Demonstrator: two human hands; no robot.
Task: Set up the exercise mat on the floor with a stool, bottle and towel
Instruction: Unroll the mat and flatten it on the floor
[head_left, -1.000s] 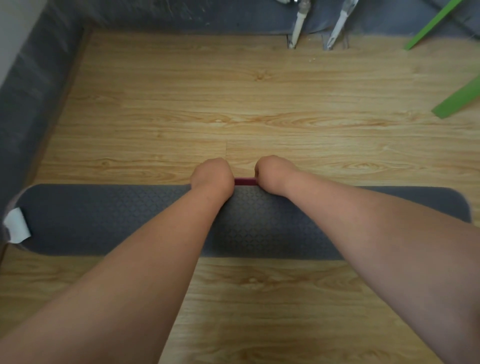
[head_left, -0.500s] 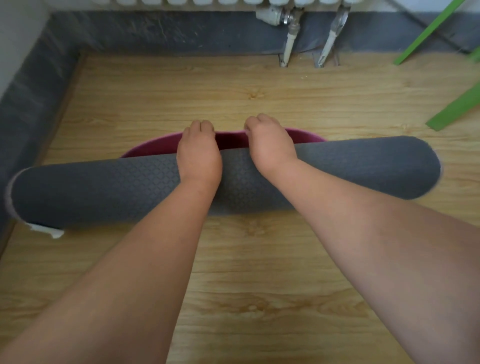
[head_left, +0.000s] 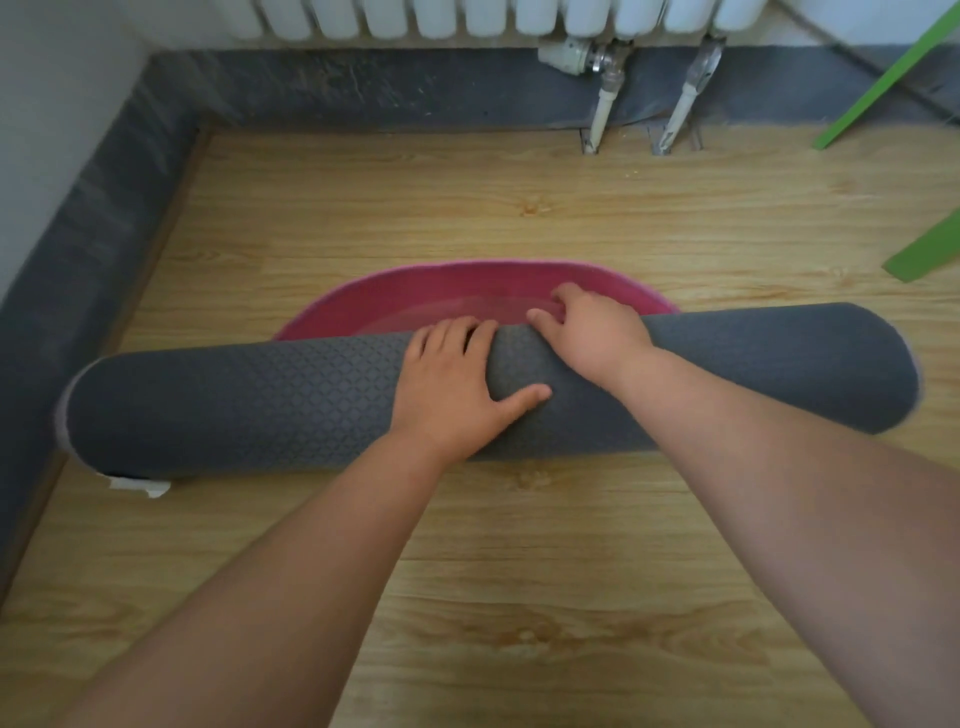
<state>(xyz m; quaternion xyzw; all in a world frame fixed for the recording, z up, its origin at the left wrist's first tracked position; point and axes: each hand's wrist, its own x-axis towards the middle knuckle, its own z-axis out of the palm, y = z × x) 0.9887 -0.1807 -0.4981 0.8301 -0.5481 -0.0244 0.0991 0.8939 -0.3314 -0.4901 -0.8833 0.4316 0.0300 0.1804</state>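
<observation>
One rolled mat (head_left: 234, 405), axis left-right

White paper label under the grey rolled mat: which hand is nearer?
Left. The left hand lies on the grey rolled mat, right of the white paper label; the right hand is farther right.

Mat roll (head_left: 234, 405): crosswise on floor (head_left: 519, 561).
Unrolled end (head_left: 457, 293): flat behind roll.
Left hand (head_left: 457, 384): on roll, beside right hand (head_left: 589, 332).
Radiator (head_left: 467, 15): behind, along wall.

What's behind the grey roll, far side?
The mat's unrolled pink flap lies on the floor, with the right hand reaching over onto it. Where the flap meets the roll is hidden.
</observation>
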